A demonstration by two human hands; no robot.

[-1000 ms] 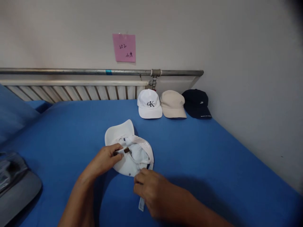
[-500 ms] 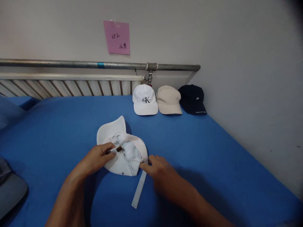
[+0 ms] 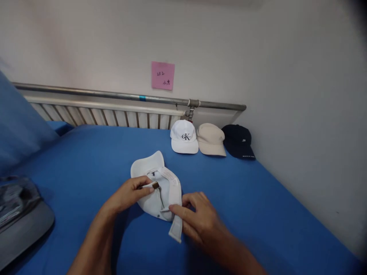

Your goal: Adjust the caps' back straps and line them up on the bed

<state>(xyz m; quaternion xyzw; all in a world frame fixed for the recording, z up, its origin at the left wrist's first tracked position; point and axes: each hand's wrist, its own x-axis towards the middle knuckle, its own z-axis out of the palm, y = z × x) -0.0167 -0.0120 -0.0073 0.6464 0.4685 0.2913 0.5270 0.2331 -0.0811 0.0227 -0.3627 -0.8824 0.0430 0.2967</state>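
A white baseball cap point(image 3: 149, 204) lies tipped over on the blue surface, its inside showing and its brim pointing away to the upper left. My left hand point(image 3: 133, 193) pinches the cap's back edge beside a small brass-coloured buckle point(image 3: 155, 185). On the other side, my right hand point(image 3: 197, 214) is closed on the cap's edge where the loose strap point(image 3: 176, 228) begins. That strap hangs free of the buckle, its end pointing toward me. Part of the right fingers' grip is hidden behind the strap and cap edge.
Against the back stand a white cap with black letters point(image 3: 185, 138), a beige cap point(image 3: 210, 139) and a black cap point(image 3: 237, 141). A grey cap point(image 3: 25, 229) lies at the left edge. Behind run a metal pipe point(image 3: 114, 94) and a radiator point(image 3: 109, 116); a pink note point(image 3: 163, 75) hangs above.
The view has shifted, so everything sits lower and further right. My right fingers have moved over the strap's base, and the strap looks shorter and steeper. The left hand keeps its hold by the buckle.
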